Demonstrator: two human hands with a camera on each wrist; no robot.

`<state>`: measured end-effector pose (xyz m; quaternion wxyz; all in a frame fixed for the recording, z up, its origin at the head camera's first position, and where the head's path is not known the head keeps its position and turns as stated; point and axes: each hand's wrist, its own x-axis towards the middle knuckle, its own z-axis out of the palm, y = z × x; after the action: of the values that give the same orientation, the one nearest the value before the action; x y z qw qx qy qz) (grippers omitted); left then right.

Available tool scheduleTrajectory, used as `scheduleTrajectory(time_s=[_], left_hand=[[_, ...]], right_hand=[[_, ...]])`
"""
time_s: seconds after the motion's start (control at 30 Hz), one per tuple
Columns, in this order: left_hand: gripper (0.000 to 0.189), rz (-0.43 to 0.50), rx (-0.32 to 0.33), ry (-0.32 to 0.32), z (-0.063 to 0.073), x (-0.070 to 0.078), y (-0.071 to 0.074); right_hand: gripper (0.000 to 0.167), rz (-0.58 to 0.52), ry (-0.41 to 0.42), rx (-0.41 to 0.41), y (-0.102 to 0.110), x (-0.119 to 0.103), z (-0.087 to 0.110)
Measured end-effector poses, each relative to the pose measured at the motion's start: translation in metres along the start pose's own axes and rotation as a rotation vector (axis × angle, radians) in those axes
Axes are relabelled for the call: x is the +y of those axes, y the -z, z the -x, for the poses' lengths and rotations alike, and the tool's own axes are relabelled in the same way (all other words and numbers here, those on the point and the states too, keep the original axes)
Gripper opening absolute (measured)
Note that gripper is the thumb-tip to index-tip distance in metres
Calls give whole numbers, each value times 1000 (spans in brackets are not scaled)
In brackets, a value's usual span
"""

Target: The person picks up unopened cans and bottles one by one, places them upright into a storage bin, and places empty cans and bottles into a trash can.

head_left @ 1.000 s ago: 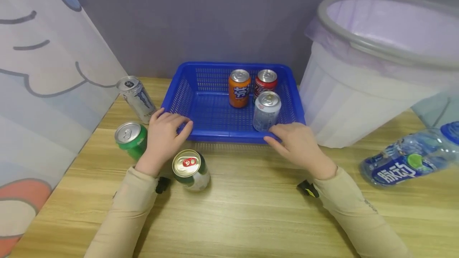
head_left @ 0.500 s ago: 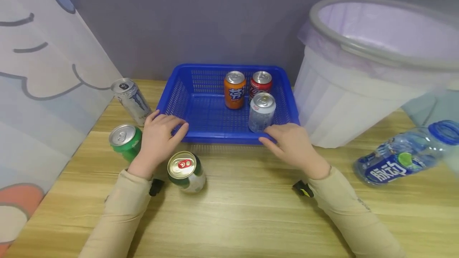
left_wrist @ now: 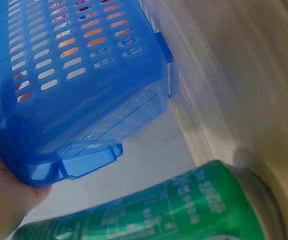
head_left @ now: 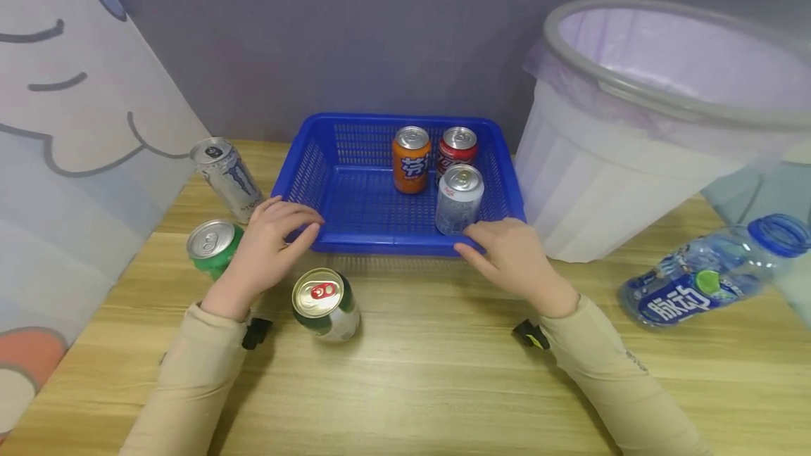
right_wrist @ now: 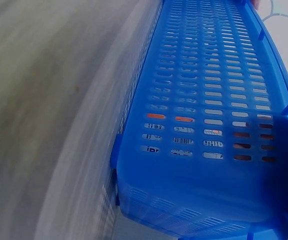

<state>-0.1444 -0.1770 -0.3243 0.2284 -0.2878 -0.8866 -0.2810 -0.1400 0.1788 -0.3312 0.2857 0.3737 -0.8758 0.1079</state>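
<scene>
A blue plastic basket (head_left: 361,239) stands on the table with three upright cans inside: an orange one (head_left: 410,166), a red one (head_left: 456,148) and a silver-white one (head_left: 459,203). My left hand (head_left: 269,245) grips the rim at the basket's front left corner. At the front right my right hand (head_left: 513,259) holds the rim; finger-coloured patches show through the slots in the right wrist view. Close by the left hand are a green can (head_left: 214,246), partly hidden by it, a tall silver-white can (head_left: 228,178), and a dark green and white can (head_left: 326,307) with a red tab.
Right of the basket rises a white trash bin (head_left: 602,167) with a purple liner. An empty-looking clear bottle (head_left: 690,287) with a blue neck lies tilted at the far right. A grey wall (head_left: 355,34) is behind, and a cartoon-printed panel (head_left: 76,132) borders the left side.
The whole scene has shifted a little left as the head view turned slightly. My left hand and forearm have edged left at the basket's corner. The basket and cans keep their places.
</scene>
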Motion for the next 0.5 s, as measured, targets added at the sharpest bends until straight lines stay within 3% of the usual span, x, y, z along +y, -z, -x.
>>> scheduleTrajectory(time_s=[0.5], left_hand=[[16, 81, 35, 58, 2, 17, 24]], right_hand=[[65, 10, 5, 7, -1, 0, 0]])
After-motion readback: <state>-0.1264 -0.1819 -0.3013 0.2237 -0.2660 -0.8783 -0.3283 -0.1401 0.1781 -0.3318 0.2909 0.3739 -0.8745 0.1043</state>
